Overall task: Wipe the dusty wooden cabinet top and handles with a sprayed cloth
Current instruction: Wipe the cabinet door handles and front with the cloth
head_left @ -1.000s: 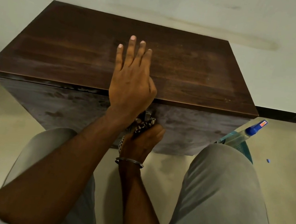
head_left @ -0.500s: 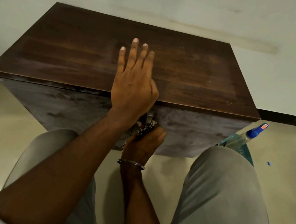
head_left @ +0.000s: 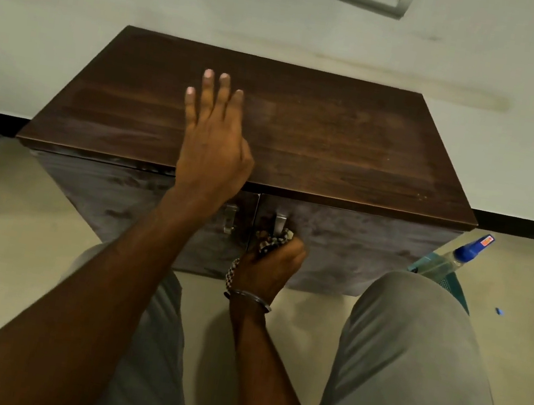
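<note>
The left hand (head_left: 213,145) lies flat with fingers spread on the cabinet (head_left: 337,136) top, likely bracing it. Below the cabinet's front edge, the right hand (head_left: 268,265) grips the checked cloth (head_left: 270,239) bunched around 1 door handle (head_left: 279,221), rubbing it clean.

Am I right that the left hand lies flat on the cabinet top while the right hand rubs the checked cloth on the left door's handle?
Not quite: the head view shows the right hand pressing the checked cloth on the right door's handle. The left hand does lie flat on the cabinet top.
</note>
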